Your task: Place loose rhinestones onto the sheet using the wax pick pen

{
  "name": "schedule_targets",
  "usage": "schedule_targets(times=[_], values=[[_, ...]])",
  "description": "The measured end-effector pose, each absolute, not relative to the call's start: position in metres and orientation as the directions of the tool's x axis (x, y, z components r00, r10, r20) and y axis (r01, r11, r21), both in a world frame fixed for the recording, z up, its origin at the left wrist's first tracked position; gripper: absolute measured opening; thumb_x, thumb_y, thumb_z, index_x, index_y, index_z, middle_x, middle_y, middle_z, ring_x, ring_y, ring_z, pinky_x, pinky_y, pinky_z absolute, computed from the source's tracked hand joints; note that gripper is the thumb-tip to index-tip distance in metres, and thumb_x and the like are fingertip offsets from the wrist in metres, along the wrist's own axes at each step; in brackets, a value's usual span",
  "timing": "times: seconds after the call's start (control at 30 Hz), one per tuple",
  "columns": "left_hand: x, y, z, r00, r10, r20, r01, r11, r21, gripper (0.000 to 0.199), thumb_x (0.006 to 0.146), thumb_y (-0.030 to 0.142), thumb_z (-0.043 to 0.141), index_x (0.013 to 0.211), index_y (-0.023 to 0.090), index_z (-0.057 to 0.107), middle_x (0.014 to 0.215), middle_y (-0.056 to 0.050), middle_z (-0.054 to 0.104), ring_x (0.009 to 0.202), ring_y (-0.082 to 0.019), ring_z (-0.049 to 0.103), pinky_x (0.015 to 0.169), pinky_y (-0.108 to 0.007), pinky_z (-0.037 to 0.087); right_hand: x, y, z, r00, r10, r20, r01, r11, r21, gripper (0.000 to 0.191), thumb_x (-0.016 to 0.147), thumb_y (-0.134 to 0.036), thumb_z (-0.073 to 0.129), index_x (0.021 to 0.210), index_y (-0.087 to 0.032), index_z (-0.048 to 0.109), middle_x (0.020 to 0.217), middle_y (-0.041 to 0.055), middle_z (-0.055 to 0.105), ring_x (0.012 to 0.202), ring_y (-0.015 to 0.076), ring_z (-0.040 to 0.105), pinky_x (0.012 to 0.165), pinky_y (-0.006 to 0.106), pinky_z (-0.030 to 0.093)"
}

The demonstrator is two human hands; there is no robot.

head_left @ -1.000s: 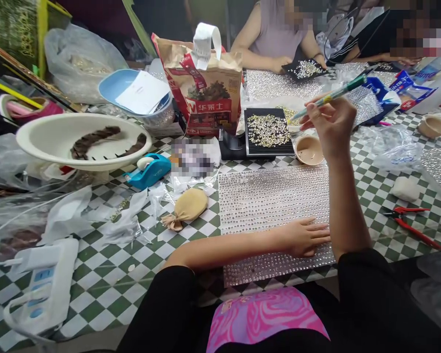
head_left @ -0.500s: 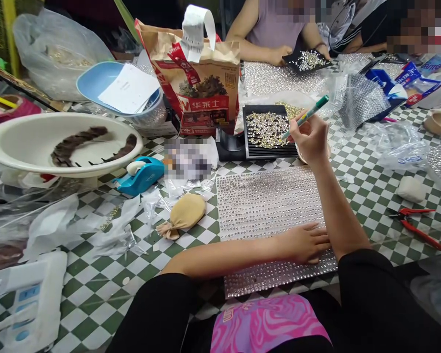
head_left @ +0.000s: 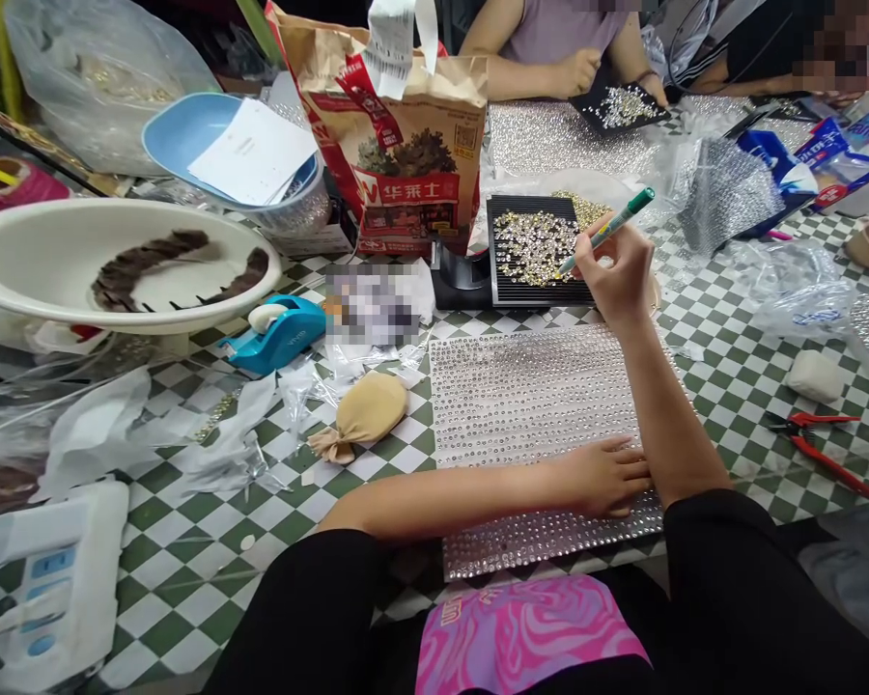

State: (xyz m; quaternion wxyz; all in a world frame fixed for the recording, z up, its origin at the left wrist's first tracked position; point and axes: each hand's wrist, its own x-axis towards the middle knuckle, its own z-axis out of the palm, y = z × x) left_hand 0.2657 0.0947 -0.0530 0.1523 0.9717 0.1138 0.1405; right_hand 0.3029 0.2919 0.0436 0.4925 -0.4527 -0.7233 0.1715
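Note:
My right hand (head_left: 621, 270) pinches a green pen-like stick (head_left: 615, 224), its tip down among the rhinestones (head_left: 532, 246). These small shiny stones lie heaped on a black ridged tray (head_left: 536, 297), which is propped on a black tape dispenser (head_left: 460, 275). Below the tray, a sheet set with rows of clear rhinestones (head_left: 521, 396) lies flat on the table. My left hand (head_left: 612, 478) rests palm down on that sheet, fingers stretched out to the right. Whether a stone clings to the stick's tip is too small to tell.
At the left stand a white basin (head_left: 130, 319) with dark hair-like pieces, and a blue tape dispenser (head_left: 279, 333). A tan pouch (head_left: 369, 415) lies beside the sheet. Behind are a paper bag (head_left: 420, 183) and a person's hand (head_left: 583, 72). Red-handled pliers (head_left: 822, 444) lie right.
The view has shifted slightly. My right hand still holds the stick over the tray, its tip still among the stones. The person opposite has lifted one hand off their black tray.

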Motion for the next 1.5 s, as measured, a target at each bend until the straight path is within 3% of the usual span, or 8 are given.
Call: schedule_targets(times=[0.2, 0.7, 0.87, 1.0, 1.13, 1.3, 1.5], values=[[0.268, 0.097, -0.057, 0.932, 0.239, 0.272, 0.152, -0.94, 0.306, 0.035, 0.097, 0.041, 0.058, 0.126, 0.021, 0.062, 0.143, -0.011, 0.057, 0.133, -0.023, 0.055, 0.119, -0.049, 0.045, 0.306, 0.297, 0.038, -0.063, 0.81, 0.583, 0.473, 0.539, -0.697, 0.016, 0.086, -0.038, 0.067, 0.08, -0.025, 0.06, 0.071, -0.0005, 0.064, 0.059, 0.0156, 0.065, 0.064, 0.038, 0.061], [0.266, 0.096, -0.056, 0.921, 0.237, 0.309, 0.153, -0.95, 0.273, 0.038, 0.095, 0.04, 0.062, 0.126, 0.017, 0.06, 0.137, -0.011, 0.059, 0.13, -0.025, 0.056, 0.113, -0.051, 0.049, 0.305, 0.296, 0.038, -0.061, 0.822, 0.566, 0.496, 0.517, -0.697, 0.009, 0.088, -0.029, 0.064, 0.082, -0.024, 0.059, 0.077, 0.001, 0.067, 0.067, 0.0174, 0.069, 0.066, 0.038, 0.063], [0.266, 0.095, -0.055, 0.922, 0.239, 0.303, 0.155, -0.948, 0.278, 0.04, 0.095, 0.041, 0.063, 0.126, 0.016, 0.06, 0.138, -0.011, 0.059, 0.13, -0.026, 0.056, 0.113, -0.052, 0.049, 0.304, 0.296, 0.037, -0.035, 0.828, 0.559, 0.517, 0.494, -0.699, 0.01, 0.087, -0.031, 0.064, 0.082, -0.025, 0.058, 0.074, 0.0002, 0.065, 0.061, 0.0164, 0.067, 0.064, 0.037, 0.063], [0.267, 0.096, -0.058, 0.925, 0.236, 0.298, 0.148, -0.946, 0.289, 0.035, 0.096, 0.04, 0.06, 0.125, 0.02, 0.062, 0.141, -0.011, 0.057, 0.132, -0.024, 0.055, 0.116, -0.05, 0.047, 0.307, 0.298, 0.036, -0.031, 0.811, 0.584, 0.471, 0.527, -0.707, 0.012, 0.088, -0.034, 0.063, 0.081, -0.025, 0.058, 0.075, 0.0007, 0.065, 0.065, 0.0174, 0.069, 0.064, 0.037, 0.062], [0.269, 0.097, -0.061, 0.928, 0.236, 0.289, 0.137, -0.936, 0.323, 0.036, 0.097, 0.04, 0.059, 0.127, 0.021, 0.061, 0.144, -0.011, 0.055, 0.136, -0.025, 0.052, 0.119, -0.05, 0.044, 0.308, 0.297, 0.036, -0.037, 0.802, 0.596, 0.441, 0.548, -0.71, 0.017, 0.089, -0.041, 0.064, 0.083, -0.026, 0.059, 0.076, 0.0009, 0.066, 0.067, 0.0182, 0.069, 0.064, 0.038, 0.062], [0.27, 0.098, -0.062, 0.927, 0.248, 0.281, 0.123, -0.909, 0.397, 0.038, 0.097, 0.04, 0.06, 0.129, 0.02, 0.06, 0.146, -0.011, 0.053, 0.14, -0.026, 0.049, 0.122, -0.052, 0.041, 0.307, 0.282, 0.041, -0.009, 0.805, 0.593, 0.339, 0.561, -0.755, 0.027, 0.089, -0.053, 0.064, 0.084, -0.027, 0.059, 0.07, -0.0009, 0.062, 0.057, 0.0155, 0.065, 0.054, 0.034, 0.058], [0.266, 0.096, -0.056, 0.912, 0.294, 0.287, 0.112, -0.85, 0.514, 0.039, 0.096, 0.035, 0.061, 0.132, 0.02, 0.058, 0.15, -0.011, 0.05, 0.142, -0.027, 0.047, 0.122, -0.053, 0.042, 0.328, 0.257, 0.044, -0.021, 0.8, 0.599, 0.316, 0.574, -0.755, 0.03, 0.087, -0.058, 0.066, 0.094, -0.029, 0.067, 0.089, 0.0023, 0.068, 0.062, 0.0146, 0.065, 0.058, 0.035, 0.057]])
